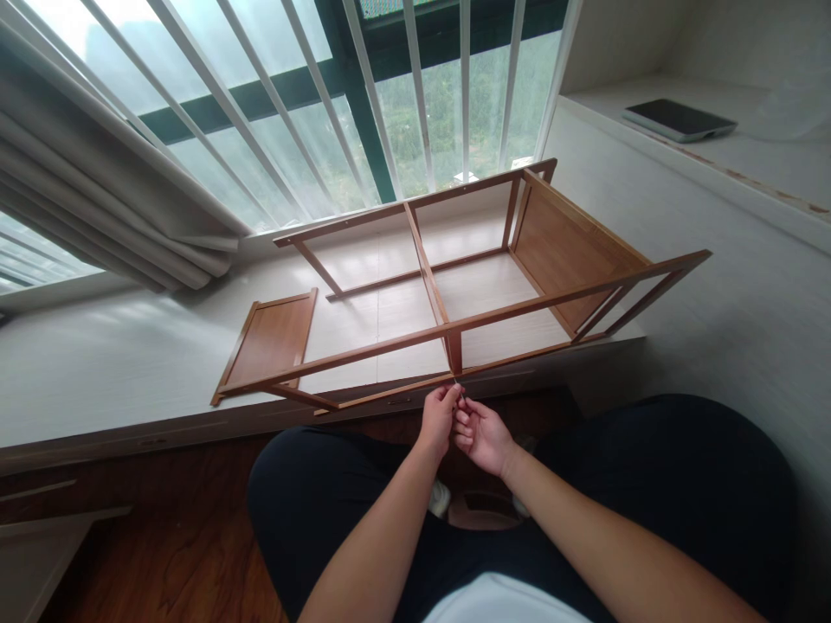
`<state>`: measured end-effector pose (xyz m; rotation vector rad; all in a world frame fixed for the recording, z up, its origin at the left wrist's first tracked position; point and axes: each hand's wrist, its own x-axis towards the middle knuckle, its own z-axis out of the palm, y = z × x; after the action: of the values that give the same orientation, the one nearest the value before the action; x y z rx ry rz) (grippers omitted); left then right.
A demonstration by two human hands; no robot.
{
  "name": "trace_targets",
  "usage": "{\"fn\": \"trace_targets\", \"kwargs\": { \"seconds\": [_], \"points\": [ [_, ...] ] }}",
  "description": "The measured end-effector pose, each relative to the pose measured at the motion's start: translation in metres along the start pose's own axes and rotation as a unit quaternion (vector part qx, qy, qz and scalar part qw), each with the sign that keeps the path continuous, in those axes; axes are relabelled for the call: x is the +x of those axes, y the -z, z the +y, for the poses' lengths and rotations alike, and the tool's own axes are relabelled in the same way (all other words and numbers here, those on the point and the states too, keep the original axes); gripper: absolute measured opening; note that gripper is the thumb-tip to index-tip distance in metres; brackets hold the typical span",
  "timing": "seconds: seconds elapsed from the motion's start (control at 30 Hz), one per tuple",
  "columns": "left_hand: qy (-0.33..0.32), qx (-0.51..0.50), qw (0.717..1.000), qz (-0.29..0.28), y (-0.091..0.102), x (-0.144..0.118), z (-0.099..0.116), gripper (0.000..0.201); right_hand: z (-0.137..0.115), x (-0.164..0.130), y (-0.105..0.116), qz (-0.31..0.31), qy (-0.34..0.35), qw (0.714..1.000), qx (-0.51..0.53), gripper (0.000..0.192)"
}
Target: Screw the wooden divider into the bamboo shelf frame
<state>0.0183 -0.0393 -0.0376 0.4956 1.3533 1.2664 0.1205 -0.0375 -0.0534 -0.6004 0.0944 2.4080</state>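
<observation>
A wooden shelf frame [447,324] lies on its side on a pale window ledge [117,363]. It has thin rails, a middle upright and a solid panel [562,247] at its right end. Both my hands meet just below the frame's middle joint at the ledge's front edge. My left hand [439,417] pinches a small thin metal piece [457,386], a screw or key, right at the joint. My right hand [481,434] is curled beside it, fingers touching the left hand's fingertips. What the right hand holds is hidden.
A loose wooden panel [269,339] lies flat at the frame's left end. A dark tablet [679,118] rests on a raised ledge at the upper right. Grey curtains [97,208] hang left, before the barred window. My dark-trousered knees are over a wooden floor [162,545].
</observation>
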Motion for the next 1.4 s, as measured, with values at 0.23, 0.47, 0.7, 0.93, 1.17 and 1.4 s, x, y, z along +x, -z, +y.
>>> {"fn": "trace_targets", "kwargs": {
  "seconds": [0.23,0.47,0.7,0.93,1.17,1.4],
  "points": [
    [0.014,-0.001,1.000,-0.015,-0.001,-0.002,-0.002,0.032,0.006,-0.001,-0.004,0.036,0.072,0.992,-0.093,0.034],
    [-0.004,-0.008,1.000,-0.013,-0.002,-0.001,0.000,0.034,0.013,-0.004,-0.007,0.069,0.187,0.952,-0.231,0.035],
    [0.012,-0.006,0.999,-0.034,-0.002,-0.001,0.000,0.039,0.015,-0.004,-0.001,0.075,0.230,0.914,-0.325,0.034],
    [0.011,-0.036,0.999,-0.039,0.000,0.004,-0.003,0.040,0.010,-0.004,-0.003,0.130,0.273,0.861,-0.409,0.039],
    [-0.002,-0.026,0.999,-0.044,0.003,0.007,-0.008,0.040,0.009,-0.005,-0.004,0.125,0.281,0.858,-0.412,0.039],
    [0.006,-0.015,0.999,-0.038,0.002,0.004,-0.005,0.041,0.011,-0.002,-0.002,0.111,0.241,0.910,-0.317,0.033]
  ]
}}
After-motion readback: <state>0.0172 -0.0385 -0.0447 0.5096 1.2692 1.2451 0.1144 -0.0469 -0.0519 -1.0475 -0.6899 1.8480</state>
